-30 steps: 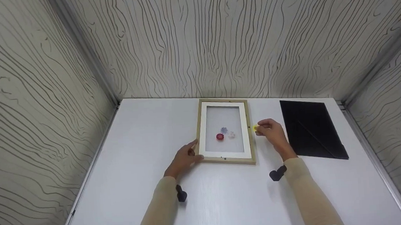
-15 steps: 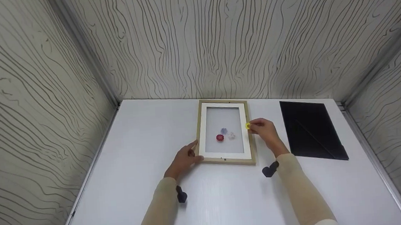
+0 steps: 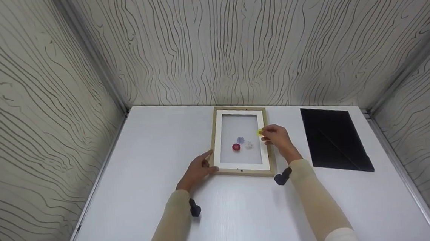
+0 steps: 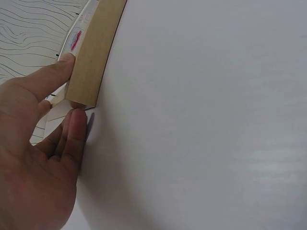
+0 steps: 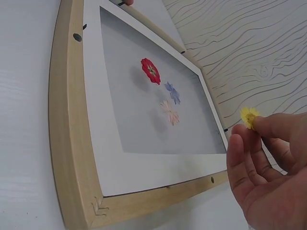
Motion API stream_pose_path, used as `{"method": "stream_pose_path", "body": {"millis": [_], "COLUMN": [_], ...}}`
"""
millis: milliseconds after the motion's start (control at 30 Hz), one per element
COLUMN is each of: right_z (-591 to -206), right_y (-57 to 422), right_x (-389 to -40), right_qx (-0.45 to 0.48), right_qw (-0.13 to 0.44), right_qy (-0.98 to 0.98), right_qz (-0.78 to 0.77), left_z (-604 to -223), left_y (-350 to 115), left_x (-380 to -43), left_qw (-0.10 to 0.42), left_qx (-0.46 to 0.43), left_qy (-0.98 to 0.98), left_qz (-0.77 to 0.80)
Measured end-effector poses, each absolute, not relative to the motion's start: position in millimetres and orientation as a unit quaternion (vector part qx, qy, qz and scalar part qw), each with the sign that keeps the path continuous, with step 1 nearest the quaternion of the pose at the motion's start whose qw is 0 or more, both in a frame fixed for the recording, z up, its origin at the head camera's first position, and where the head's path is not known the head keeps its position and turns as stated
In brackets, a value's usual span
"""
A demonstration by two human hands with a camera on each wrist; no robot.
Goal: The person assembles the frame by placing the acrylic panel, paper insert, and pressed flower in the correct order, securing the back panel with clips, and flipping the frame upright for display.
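White table [image 3: 236, 213], left hand [image 3: 196, 171] gripping a wooden frame [image 5: 72, 120] by its corner, right hand [image 3: 279, 138] pinching a yellow flower [image 5: 248, 116]

- Soft, even light leaves the surface [image 3: 235, 200] bright and the patterned walls [image 3: 209, 45] greyer.
- Glare streaks the surface toward its near edge.
- In the left wrist view, a diffuse shadow spreads beside the left hand [image 4: 38, 165].
- The red flower [image 5: 150, 71] casts a blurred shadow.
- From the head, the palest flower [image 3: 249, 145] looks washed out, fine detail smeared.
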State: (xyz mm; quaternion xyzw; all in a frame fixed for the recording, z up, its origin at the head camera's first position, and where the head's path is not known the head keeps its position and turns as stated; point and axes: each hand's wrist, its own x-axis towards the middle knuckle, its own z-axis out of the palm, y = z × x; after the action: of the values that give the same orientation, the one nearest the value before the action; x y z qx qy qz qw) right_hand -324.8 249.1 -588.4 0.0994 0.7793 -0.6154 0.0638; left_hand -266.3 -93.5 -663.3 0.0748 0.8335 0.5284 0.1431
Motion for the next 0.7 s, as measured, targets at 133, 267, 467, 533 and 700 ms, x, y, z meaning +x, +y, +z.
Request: {"method": "stream_pose_path", "body": {"millis": [133,267,467,533,700], "right_z": [-588,-588,-588,-588,-590], "right_y": [245,240,232,229,224], "right_x": [-327,-330,-336,-337,-340], "right_qx": [0.102,0.107,0.11,0.113,0.131], "right_qw": [0.072,0.079,0.085,0.083,0.083], "right_qy": [0.786,0.787,0.791,0.793,0.794], "right_qz": [-0.606,-0.602,-0.595,-0.593,-0.588], "left_z": [-663,-663,-664,-664,-666], "left_y": [-94,-95,-96,-95,-94], "left_x": [-266,-267,-268,-268,-269], "left_qw": [0.143,0.144,0.142,0.143,0.144], "left_qx": [0.074,0.074,0.076,0.078,0.073], "left_qy": [0.832,0.836,0.837,0.835,0.84], "left_qz": [0.53,0.524,0.523,0.525,0.519]}}
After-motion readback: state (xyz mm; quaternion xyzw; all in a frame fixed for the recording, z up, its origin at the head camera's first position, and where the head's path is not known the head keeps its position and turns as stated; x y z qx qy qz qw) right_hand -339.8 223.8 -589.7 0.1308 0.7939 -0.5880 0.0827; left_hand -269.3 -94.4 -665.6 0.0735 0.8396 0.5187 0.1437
